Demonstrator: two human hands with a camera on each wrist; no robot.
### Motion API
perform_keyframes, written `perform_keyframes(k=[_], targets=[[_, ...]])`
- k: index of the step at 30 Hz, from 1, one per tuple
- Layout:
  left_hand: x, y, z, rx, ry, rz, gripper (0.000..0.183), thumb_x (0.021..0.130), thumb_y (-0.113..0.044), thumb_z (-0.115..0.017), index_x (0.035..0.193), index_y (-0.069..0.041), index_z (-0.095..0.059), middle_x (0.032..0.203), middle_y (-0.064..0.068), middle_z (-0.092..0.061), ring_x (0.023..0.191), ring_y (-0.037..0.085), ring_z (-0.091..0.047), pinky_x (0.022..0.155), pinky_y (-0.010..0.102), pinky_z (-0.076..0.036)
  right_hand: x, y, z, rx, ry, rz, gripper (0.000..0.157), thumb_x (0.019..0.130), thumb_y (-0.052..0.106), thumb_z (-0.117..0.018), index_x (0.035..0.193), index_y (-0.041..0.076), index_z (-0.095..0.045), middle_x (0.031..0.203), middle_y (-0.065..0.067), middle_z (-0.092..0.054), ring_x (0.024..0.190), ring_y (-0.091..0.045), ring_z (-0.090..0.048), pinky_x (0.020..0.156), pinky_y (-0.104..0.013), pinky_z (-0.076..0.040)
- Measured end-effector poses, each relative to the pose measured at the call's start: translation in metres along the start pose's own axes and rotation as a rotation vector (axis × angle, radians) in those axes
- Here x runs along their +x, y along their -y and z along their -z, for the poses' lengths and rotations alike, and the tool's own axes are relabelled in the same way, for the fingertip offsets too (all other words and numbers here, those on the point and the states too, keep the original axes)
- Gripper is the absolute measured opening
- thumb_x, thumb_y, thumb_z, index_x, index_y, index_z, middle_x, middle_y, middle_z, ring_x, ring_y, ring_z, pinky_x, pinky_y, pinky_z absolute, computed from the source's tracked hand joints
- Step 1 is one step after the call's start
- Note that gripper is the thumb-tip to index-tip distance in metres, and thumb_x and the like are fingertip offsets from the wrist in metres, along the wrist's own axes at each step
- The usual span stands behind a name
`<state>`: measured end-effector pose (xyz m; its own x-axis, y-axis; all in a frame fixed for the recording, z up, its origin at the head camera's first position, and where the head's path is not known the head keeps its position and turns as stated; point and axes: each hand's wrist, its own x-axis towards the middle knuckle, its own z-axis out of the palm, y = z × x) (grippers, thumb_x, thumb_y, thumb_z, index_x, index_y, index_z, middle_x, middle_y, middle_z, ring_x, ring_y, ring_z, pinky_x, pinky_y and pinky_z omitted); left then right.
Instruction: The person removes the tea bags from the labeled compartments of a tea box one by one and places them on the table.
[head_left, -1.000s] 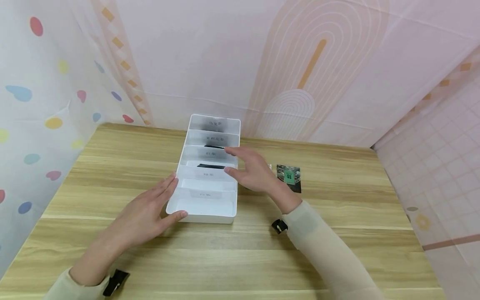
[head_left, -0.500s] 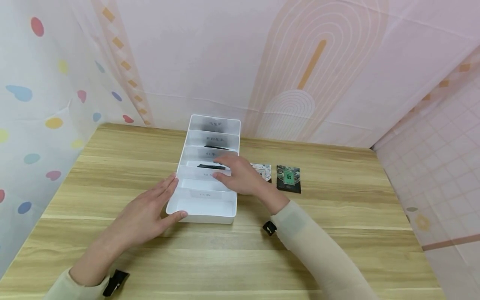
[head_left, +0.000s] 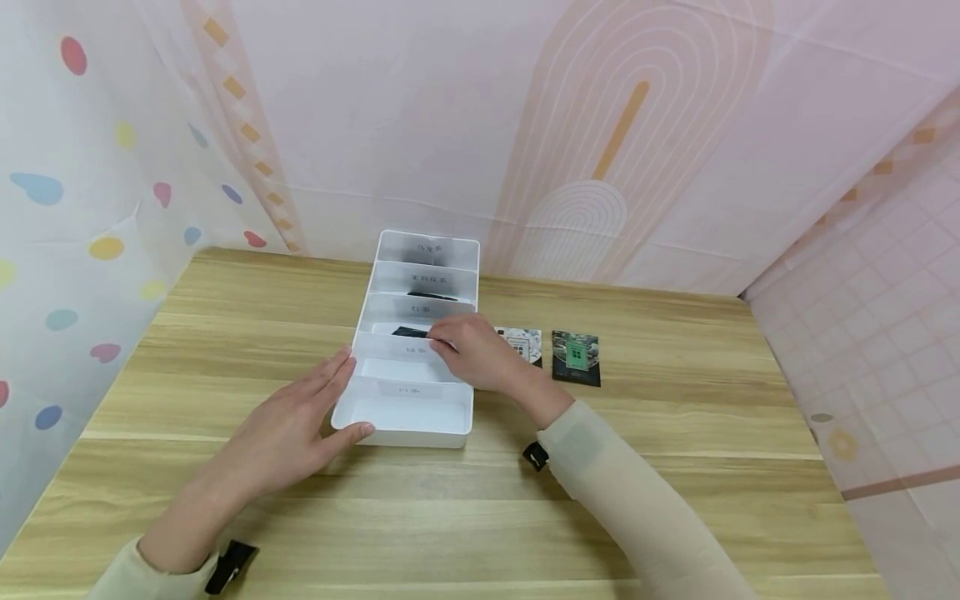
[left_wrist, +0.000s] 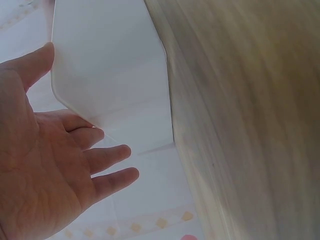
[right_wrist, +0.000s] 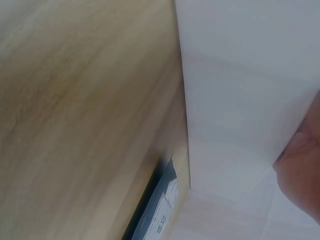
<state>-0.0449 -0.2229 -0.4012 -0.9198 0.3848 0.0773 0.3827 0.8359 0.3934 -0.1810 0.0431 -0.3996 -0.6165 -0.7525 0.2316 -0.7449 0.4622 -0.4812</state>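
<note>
head view: a black packet (head_left: 409,332) is seen in the third compartment from the far end of a white box (head_left: 420,438), just behind that compartment's near divider. its right end appears to be pinched between the thumb and curled fingers of the right hand (head_left: 480,354); the exact contact is partly hidden. by the left hand (head_left: 292,433), the box is touched at its left side and near corner, the fingers held fairly straight, slightly spread in the left wrist view.

the packet is judged light, thin and a little floppy, with a slick skin; it may slip or crease if squeezed hard, and is best held by its exposed upper edge. its visible strip is laid crosswise, left to right, along the divider, while the box's long axis is run from near to far. which way the printed face is turned cannot be told.

another dark packet (head_left: 432,295) is held in the second compartment. on the counter (head_left: 675,467), right of the box, a white-patterned packet (head_left: 521,343) and a green-labelled packet (head_left: 576,357) are laid flat.
</note>
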Motion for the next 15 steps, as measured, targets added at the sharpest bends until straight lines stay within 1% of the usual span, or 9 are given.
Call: perform_keyframes(k=[3,6,12,15], targets=[[0.0002,-0.0001,0.0001,0.001,0.0,-0.002,0.091,0.099,-0.052,-0.069,0.16,0.006,-0.034,0.168,0.022,-0.031,0.148,0.045,-0.039,0.115,0.062,-0.037,0.0001,0.0004,0.0,0.0,0.0,-0.007,0.015,0.103,0.001,-0.063,0.102,-0.001,-0.078,0.098,-0.007,-0.075,0.088,-0.018,-0.066,0.083,-0.029,-0.054],[0.0003,0.0,0.0,0.001,-0.003,-0.005,0.091,0.099,-0.052,-0.069,0.16,0.006,-0.034,0.168,0.022,-0.031,0.148,0.045,-0.04,0.115,0.062,-0.037,0.0002,0.0001,-0.0003,0.0,0.002,-0.01,0.015,0.103,0.0,-0.063,0.1,-0.001,-0.077,0.095,-0.007,-0.074,0.084,-0.017,-0.064,0.08,-0.028,-0.053],[0.0,0.0005,0.0,-0.002,-0.002,-0.002,0.092,0.099,-0.053,-0.069,0.16,0.006,-0.034,0.168,0.022,-0.03,0.148,0.045,-0.039,0.116,0.062,-0.037,0.0002,0.0,-0.0005,0.009,0.004,-0.008,0.015,0.104,0.0,-0.062,0.101,-0.002,-0.077,0.096,-0.009,-0.074,0.088,-0.019,-0.066,0.084,-0.03,-0.055],[-0.0001,0.0006,0.0,0.0,-0.002,-0.006,0.091,0.099,-0.053,-0.069,0.16,0.006,-0.035,0.168,0.022,-0.03,0.149,0.044,-0.039,0.116,0.062,-0.037,0.0002,0.0005,0.0,0.014,0.001,-0.001,0.015,0.104,-0.001,-0.062,0.101,-0.002,-0.077,0.096,-0.009,-0.075,0.088,-0.019,-0.066,0.083,-0.03,-0.055]])
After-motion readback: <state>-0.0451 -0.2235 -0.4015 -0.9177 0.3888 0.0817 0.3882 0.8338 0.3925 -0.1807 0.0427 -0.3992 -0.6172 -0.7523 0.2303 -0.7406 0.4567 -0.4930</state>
